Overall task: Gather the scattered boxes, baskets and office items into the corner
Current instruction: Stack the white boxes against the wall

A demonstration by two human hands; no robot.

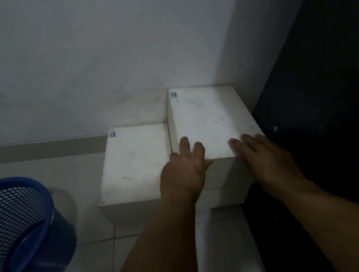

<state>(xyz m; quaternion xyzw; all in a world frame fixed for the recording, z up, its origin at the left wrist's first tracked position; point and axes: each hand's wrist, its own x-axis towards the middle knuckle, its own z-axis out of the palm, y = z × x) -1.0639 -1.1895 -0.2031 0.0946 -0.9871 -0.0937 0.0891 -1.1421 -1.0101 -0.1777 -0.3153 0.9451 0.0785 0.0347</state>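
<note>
The taller white box (209, 121) is set in the floor's corner against both walls, a lower white box (135, 162) touching its left side. Both hands, left (184, 170) and right (265, 157), are laid flat, fingers spread, seemingly ungripping, on its near edge. A blue mesh basket (16, 232) is tilted well apart, leftward.

Single head-worn wide-angle view, looking forward and steeply down into a room corner, close above the white boxes (209, 121), forearms reaching in from the bottom edge, floor (93, 252) below, walls bowed by the lens
</note>
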